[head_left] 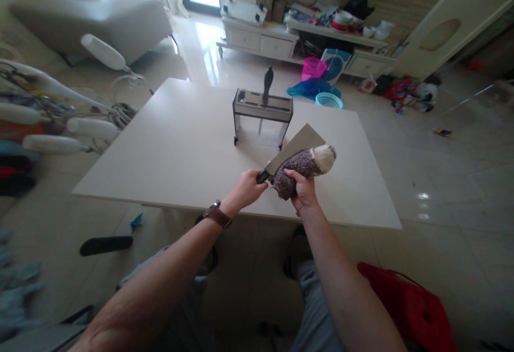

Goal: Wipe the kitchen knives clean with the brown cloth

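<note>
My left hand [246, 188], below a brown wristwatch, is closed round the black handle of a cleaver [299, 147]. The wide blade points up and to the right, along the far side of a rough purple-brown root [299, 167] with a pale, bare end at the right. Fingers and thumb of my right hand [304, 191] grip the root from below, near its dark left end. Both are held over the near part of the white table [180, 137]. Behind them a knife block [263, 105] with clear sides stands upright, a black handle sticking out of its top.
Beyond the table are a pink basket [313, 68], a light-blue basket [328, 100] and a white cabinet [277, 45]. White lamp parts [56, 144] with cables lie at the left. A red bag [425, 312] rests on the floor at the lower right.
</note>
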Available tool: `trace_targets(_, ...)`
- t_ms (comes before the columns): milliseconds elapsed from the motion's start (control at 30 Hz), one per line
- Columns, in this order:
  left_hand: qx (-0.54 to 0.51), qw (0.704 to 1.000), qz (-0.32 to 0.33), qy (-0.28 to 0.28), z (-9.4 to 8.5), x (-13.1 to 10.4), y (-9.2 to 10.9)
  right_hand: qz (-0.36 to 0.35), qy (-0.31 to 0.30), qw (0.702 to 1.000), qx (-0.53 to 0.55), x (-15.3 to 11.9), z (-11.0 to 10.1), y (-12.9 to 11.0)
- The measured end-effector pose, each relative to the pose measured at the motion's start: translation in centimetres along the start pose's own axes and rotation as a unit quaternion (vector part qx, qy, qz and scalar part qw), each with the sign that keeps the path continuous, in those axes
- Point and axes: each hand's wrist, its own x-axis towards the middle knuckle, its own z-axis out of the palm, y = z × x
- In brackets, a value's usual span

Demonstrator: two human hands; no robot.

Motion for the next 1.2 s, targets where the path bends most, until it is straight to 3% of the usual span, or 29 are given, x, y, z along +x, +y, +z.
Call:
trace_targets(200, -0.01, 1.0, -0.003, 0.0, -0.2, 0.1, 0.1, -0.038, 0.0, 0.998, -0.043, 0.3, -0.4, -0.6)
trace_targets(333, 0.0, 1.0, -0.006, 0.001, -0.5, 0.3, 0.1, -0.023, -0.01, 0.997, -0.074, 0.2, -0.8, -1.1)
trace_targets(733, -0.005, 1.0, -0.003, -0.018, 0.9, 0.1, 0.2, -0.029, 0.051, 0.998, -0.004, 0.0, -0.1, -1.1)
trace_targets(1200, 0.039, 0.997, -0.014, -0.06, -2.5, 0.6, 0.1, -0.053, 0.083, 0.995, 0.027, 0.7, -0.7, -1.6)
